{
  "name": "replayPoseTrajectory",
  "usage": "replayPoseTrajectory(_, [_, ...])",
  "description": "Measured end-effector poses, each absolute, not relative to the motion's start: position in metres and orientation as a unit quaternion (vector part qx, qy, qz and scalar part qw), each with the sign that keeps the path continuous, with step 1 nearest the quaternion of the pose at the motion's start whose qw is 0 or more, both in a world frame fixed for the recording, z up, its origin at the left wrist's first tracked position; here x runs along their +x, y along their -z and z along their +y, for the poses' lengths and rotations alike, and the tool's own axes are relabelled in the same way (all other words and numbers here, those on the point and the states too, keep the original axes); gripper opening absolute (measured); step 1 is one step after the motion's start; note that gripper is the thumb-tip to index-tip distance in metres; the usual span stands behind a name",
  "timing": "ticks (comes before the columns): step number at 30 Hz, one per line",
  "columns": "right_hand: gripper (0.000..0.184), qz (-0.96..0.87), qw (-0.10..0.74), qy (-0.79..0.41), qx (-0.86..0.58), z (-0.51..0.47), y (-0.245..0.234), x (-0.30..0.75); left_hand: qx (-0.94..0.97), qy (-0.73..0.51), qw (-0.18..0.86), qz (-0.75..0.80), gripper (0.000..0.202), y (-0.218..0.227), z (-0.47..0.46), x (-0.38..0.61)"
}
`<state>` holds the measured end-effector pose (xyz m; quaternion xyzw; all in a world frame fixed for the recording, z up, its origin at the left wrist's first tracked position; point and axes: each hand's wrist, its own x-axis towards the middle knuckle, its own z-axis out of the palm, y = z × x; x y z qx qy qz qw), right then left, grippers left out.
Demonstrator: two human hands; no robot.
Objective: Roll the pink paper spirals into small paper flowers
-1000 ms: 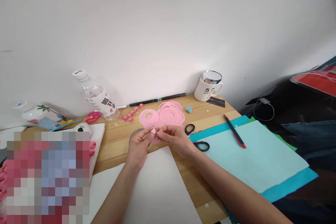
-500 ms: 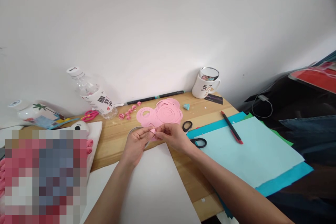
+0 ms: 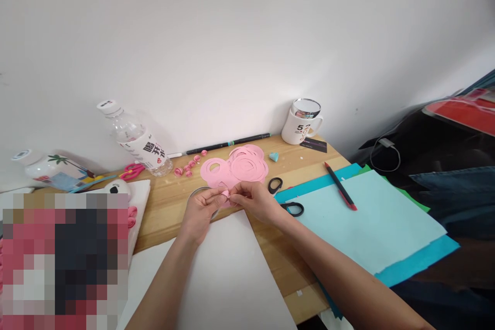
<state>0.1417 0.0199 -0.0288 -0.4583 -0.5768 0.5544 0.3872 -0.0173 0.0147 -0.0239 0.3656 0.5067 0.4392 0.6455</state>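
Note:
Between the fingertips of both hands is a small piece of pink paper (image 3: 225,194). My left hand (image 3: 201,210) pinches it from the left, fingers closed. From the right, my right hand (image 3: 255,201) pinches its other side, also closed. Part of the piece is hidden by the fingers. Just behind the hands lie several flat pink paper rings (image 3: 247,167) with spiral and round cuts. Small rolled pink paper pieces (image 3: 188,165) sit to their left. A grey round rim (image 3: 192,195) shows partly behind my left hand. White paper (image 3: 232,268) lies below my forearms.
Scissors with black handles (image 3: 296,209) lie partly by light blue paper (image 3: 371,216), which carries a black-and-red pen (image 3: 340,185). A white mug (image 3: 297,128), a plastic bottle (image 3: 141,142), pink scissors (image 3: 132,171) and a long black pen (image 3: 228,144) stand or lie near the wall.
Both hands keep nearly the same pose around the pink paper piece. The view has shifted very slightly, and the pixelated area at lower left looks darker.

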Motion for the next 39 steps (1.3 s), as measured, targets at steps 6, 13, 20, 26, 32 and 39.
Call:
replayPoseTrajectory(6, [0.012, -0.625, 0.358, -0.508, -0.473, 0.0207, 0.0234, 0.1457, 0.369, -0.432, 0.641, 0.517, 0.037, 0.0193, 0.0146, -0.0176])
replayPoseTrajectory(13, [0.011, -0.653, 0.367, -0.464, -0.474, 0.0187, 0.02, 0.1448, 0.376, -0.413, 0.645, 0.522, 0.042, 0.0148, 0.0137, -0.0184])
replayPoseTrajectory(20, [0.013, -0.666, 0.34, -0.45, -0.489, 0.0189, 0.0208, 0.1457, 0.388, -0.402, 0.647, 0.52, 0.04, 0.0183, 0.0142, -0.0192])
replayPoseTrajectory(26, [0.016, -0.667, 0.318, -0.437, -0.512, 0.0184, 0.0221, 0.1454, 0.419, -0.393, 0.635, 0.517, 0.037, 0.0173, 0.0144, -0.0191])
replayPoseTrajectory(32, [0.016, -0.657, 0.323, -0.436, -0.524, 0.0168, 0.0271, 0.143, 0.426, -0.389, 0.636, 0.513, 0.037, 0.0154, 0.0137, -0.0175])
replayPoseTrajectory(39, [0.025, -0.577, 0.424, -0.472, -0.514, 0.017, 0.0281, 0.139, 0.355, -0.436, 0.651, 0.51, 0.038, 0.0155, 0.0132, -0.0127])
